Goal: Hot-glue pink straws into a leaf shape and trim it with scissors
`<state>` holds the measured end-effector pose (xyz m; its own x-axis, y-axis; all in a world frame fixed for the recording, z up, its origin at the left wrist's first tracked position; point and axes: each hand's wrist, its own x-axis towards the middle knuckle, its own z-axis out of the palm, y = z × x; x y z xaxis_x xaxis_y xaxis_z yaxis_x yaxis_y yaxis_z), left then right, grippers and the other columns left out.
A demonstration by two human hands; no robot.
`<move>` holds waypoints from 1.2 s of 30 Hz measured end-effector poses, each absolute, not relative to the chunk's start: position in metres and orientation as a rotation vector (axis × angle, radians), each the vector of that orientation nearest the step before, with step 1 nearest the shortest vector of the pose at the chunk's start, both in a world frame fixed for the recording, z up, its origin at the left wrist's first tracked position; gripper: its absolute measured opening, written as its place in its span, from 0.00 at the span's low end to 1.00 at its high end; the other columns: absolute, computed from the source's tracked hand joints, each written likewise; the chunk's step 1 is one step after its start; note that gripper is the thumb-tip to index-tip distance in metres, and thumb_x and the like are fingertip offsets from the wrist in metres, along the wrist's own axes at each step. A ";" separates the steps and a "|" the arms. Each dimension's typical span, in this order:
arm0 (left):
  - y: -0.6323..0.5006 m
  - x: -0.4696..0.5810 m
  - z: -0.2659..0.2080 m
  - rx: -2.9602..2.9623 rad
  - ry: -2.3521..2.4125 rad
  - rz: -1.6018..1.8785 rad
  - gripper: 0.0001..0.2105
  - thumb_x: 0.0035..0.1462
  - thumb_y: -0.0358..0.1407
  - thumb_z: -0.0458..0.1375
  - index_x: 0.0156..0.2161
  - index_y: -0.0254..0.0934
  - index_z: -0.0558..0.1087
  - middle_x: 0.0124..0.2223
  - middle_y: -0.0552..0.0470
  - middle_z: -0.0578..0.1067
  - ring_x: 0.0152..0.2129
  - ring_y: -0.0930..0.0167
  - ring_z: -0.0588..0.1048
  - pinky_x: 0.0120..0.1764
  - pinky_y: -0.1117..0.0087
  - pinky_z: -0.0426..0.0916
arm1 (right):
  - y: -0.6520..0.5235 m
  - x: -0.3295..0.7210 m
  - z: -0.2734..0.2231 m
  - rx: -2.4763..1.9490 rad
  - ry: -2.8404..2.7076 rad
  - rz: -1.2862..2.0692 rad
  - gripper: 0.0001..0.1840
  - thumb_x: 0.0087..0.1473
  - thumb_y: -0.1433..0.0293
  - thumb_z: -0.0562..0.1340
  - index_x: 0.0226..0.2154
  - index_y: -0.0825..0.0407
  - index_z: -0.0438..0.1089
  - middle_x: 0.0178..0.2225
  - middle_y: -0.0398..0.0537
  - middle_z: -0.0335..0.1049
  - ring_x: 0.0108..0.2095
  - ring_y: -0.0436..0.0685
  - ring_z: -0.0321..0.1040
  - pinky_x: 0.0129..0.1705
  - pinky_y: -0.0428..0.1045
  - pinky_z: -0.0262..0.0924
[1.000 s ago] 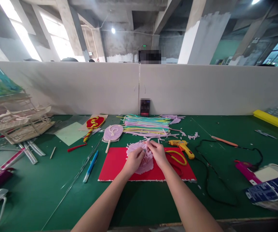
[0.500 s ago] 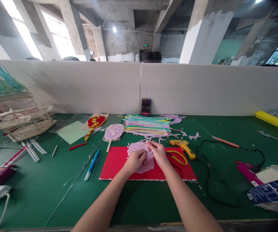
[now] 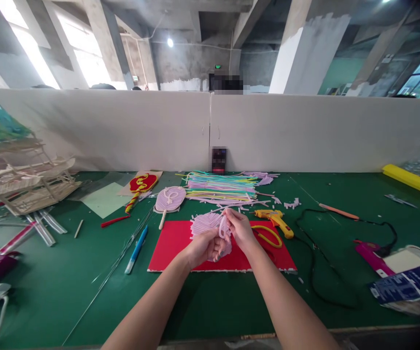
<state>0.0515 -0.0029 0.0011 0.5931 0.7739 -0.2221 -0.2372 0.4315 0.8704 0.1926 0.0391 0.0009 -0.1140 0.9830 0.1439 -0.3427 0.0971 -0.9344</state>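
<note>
On a red board (image 3: pixel 169 248) lies a flat lilac piece made of side-by-side strips (image 3: pixel 201 224), partly hidden under my hands. A thin lilac pipe cleaner (image 3: pixel 223 226) is bent into a small loop above it. My right hand (image 3: pixel 239 229) pinches the top of the loop between thumb and fingers. My left hand (image 3: pixel 206 247) is closed around its lower part, with fingers curled and palm turned up. Beside my right hand, yellow-handled scissors (image 3: pixel 271 235) rest on the board, their blades mostly hidden.
Behind lies a bundle of coloured pipe cleaners (image 3: pixel 224 187). A yellow glue gun (image 3: pixel 274 219) with a black cord is to the right. A lilac fan-shaped piece (image 3: pixel 169 199), a blue pen (image 3: pixel 137 249) and thin wires (image 3: pixel 122 256) are left. A white partition (image 3: pixel 122 131) closes off the back.
My left hand has rolled palm-up and shifted slightly down. The lilac loop now shows between my hands, lifted off the flat piece. The whole view has shifted slightly.
</note>
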 end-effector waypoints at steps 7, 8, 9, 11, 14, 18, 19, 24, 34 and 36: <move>-0.003 0.053 -0.002 0.821 0.575 0.646 0.22 0.61 0.54 0.47 0.31 0.36 0.66 0.15 0.57 0.63 0.08 0.77 0.57 0.13 0.77 0.50 | 0.039 0.192 0.002 -0.767 -1.099 1.342 0.22 0.40 0.49 0.69 0.23 0.53 0.73 0.16 0.37 0.56 0.20 0.46 0.51 0.23 0.46 0.45; -0.003 0.053 -0.001 0.818 0.569 0.651 0.21 0.61 0.54 0.47 0.30 0.36 0.65 0.14 0.58 0.63 0.07 0.77 0.56 0.13 0.77 0.49 | 0.039 0.192 0.002 -0.764 -1.103 1.339 0.23 0.40 0.49 0.69 0.23 0.53 0.73 0.16 0.37 0.56 0.20 0.46 0.51 0.23 0.46 0.45; -0.004 0.053 -0.001 0.817 0.566 0.657 0.21 0.61 0.53 0.47 0.29 0.37 0.64 0.13 0.59 0.62 0.07 0.78 0.55 0.12 0.77 0.48 | 0.039 0.192 0.002 -0.762 -1.108 1.336 0.23 0.41 0.49 0.69 0.23 0.53 0.72 0.16 0.36 0.56 0.20 0.46 0.51 0.23 0.46 0.45; -0.005 0.053 0.001 0.818 0.565 0.670 0.21 0.62 0.53 0.48 0.28 0.37 0.63 0.12 0.59 0.61 0.07 0.78 0.54 0.13 0.78 0.47 | 0.040 0.192 0.001 -0.758 -1.124 1.330 0.22 0.43 0.50 0.68 0.24 0.54 0.71 0.17 0.35 0.56 0.20 0.45 0.52 0.23 0.45 0.47; -0.006 0.052 0.003 0.825 0.567 0.689 0.20 0.61 0.52 0.50 0.28 0.37 0.63 0.12 0.60 0.61 0.07 0.79 0.53 0.13 0.78 0.47 | 0.041 0.193 -0.002 -0.752 -1.152 1.320 0.20 0.49 0.54 0.66 0.26 0.55 0.69 0.18 0.34 0.57 0.19 0.45 0.53 0.24 0.44 0.50; -0.006 0.053 0.002 0.838 0.574 0.713 0.19 0.60 0.51 0.53 0.28 0.36 0.64 0.12 0.61 0.60 0.07 0.79 0.53 0.13 0.78 0.48 | 0.043 0.194 -0.008 -0.746 -1.181 1.310 0.16 0.55 0.58 0.63 0.28 0.55 0.68 0.20 0.34 0.58 0.20 0.45 0.55 0.24 0.44 0.54; -0.005 0.053 0.002 0.841 0.577 0.720 0.19 0.60 0.51 0.53 0.28 0.36 0.64 0.12 0.61 0.60 0.07 0.79 0.53 0.13 0.77 0.48 | 0.044 0.194 -0.009 -0.744 -1.183 1.308 0.15 0.56 0.59 0.62 0.29 0.55 0.68 0.20 0.35 0.59 0.20 0.45 0.56 0.24 0.44 0.55; -0.005 0.052 -0.002 0.844 0.598 0.748 0.19 0.61 0.49 0.53 0.27 0.35 0.64 0.13 0.63 0.57 0.08 0.80 0.54 0.13 0.78 0.50 | 0.044 0.194 -0.011 -0.742 -1.166 1.304 0.16 0.54 0.58 0.63 0.28 0.55 0.69 0.20 0.35 0.60 0.20 0.45 0.56 0.25 0.44 0.55; -0.001 0.051 -0.009 0.856 0.615 0.822 0.19 0.62 0.50 0.51 0.32 0.34 0.67 0.18 0.62 0.62 0.10 0.81 0.56 0.13 0.78 0.53 | 0.045 0.193 -0.004 -0.791 -0.984 1.297 0.23 0.40 0.48 0.69 0.24 0.52 0.74 0.17 0.38 0.58 0.20 0.47 0.51 0.23 0.47 0.45; -0.002 0.054 -0.005 0.864 0.617 0.809 0.21 0.59 0.54 0.51 0.29 0.36 0.65 0.14 0.62 0.58 0.08 0.80 0.53 0.12 0.77 0.49 | 0.045 0.193 -0.004 -0.796 -0.969 1.296 0.22 0.40 0.49 0.69 0.24 0.52 0.74 0.18 0.39 0.58 0.20 0.47 0.50 0.22 0.46 0.44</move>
